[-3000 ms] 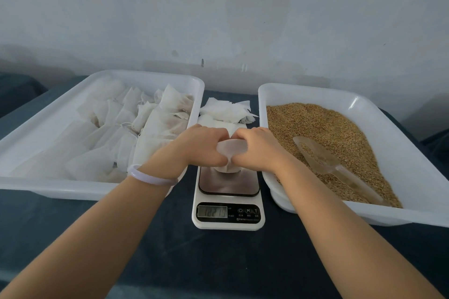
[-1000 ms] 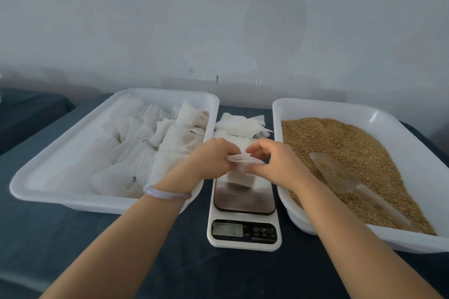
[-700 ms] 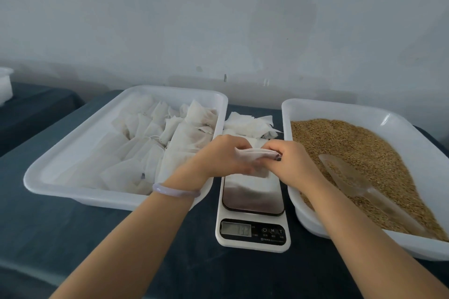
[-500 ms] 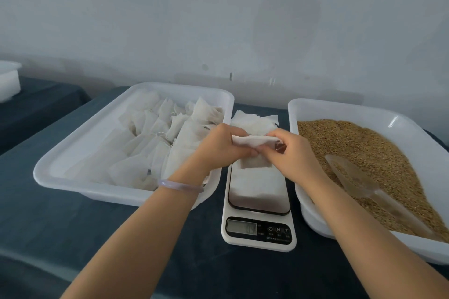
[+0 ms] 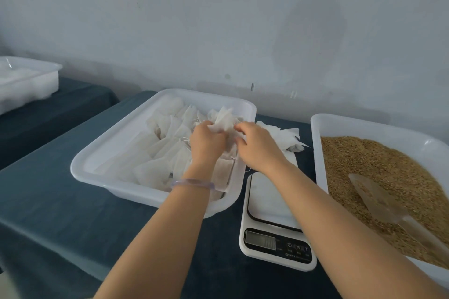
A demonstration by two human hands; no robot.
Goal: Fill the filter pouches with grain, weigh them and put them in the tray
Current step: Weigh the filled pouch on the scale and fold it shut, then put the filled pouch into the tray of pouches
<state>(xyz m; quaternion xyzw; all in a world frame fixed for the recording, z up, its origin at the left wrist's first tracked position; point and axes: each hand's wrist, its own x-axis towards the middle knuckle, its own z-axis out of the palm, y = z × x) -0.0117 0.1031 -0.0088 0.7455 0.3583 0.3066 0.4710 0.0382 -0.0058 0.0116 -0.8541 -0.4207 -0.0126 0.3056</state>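
Note:
Over the right side of the white tray, which holds several filled white pouches, both my hands hold one filled filter pouch. My left hand grips its left part and my right hand pinches its right edge. The kitchen scale stands between the two trays with a white sheet lying on its plate. To the right, a second white tray holds brown grain, and a clear plastic scoop lies in the grain.
A heap of empty white pouches lies behind the scale. Dark blue cloth covers the table. Another white tub stands on a separate table at the far left. A pale wall runs close behind the trays.
Both hands have lifted the pouch off the scale and carried it left, to above the tray of filled pouches. The view has swung left as well.

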